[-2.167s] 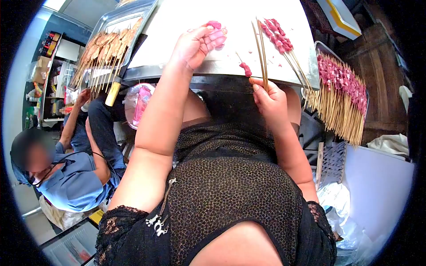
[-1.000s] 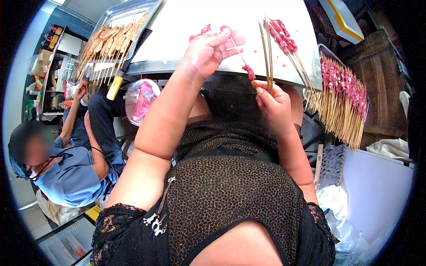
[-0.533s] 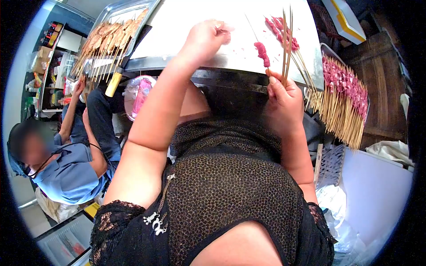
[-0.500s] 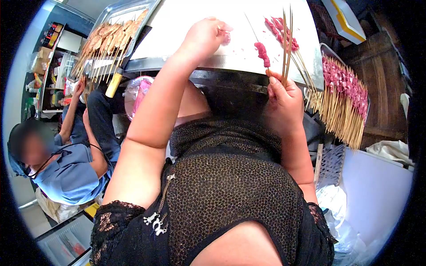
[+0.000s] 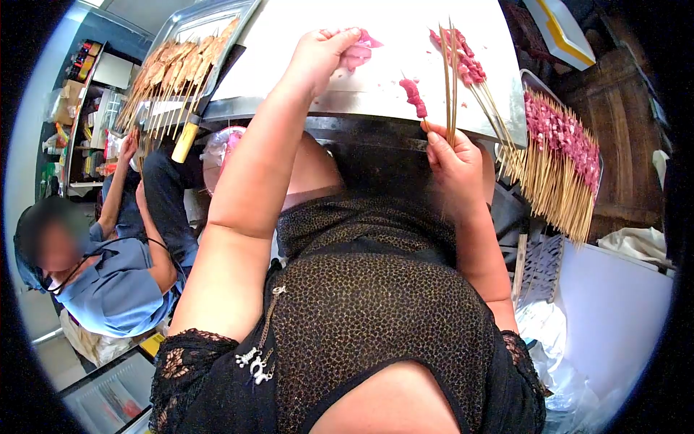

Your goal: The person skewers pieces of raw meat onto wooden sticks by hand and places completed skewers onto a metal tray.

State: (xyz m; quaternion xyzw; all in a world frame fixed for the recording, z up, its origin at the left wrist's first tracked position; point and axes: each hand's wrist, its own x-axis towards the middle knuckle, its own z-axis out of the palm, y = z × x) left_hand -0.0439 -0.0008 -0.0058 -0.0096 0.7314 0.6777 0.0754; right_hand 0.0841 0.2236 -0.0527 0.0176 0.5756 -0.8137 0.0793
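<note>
Over the white work surface, my left hand is closed, its thumb and fingers pinching a thin pink piece of raw meat. More pink meat shows just under those fingers; whether it is the same piece I cannot tell. My right hand, at the front edge of the surface, grips a wooden skewer with red meat chunks threaded on it. Several bare skewers stand upright in the same grip. Just beyond them lie loaded meat skewers, their sticks pointing toward me.
To the right, a tray bears many raw meat skewers, sticks overhanging. At the left, a metal tray has browner skewers; a yellow handle juts out below. A person in blue sits at the left.
My left hand has turned and now pinches pink meat. My right hand has shifted slightly left with its skewers, and the meat chunks sit nearer my left hand.
</note>
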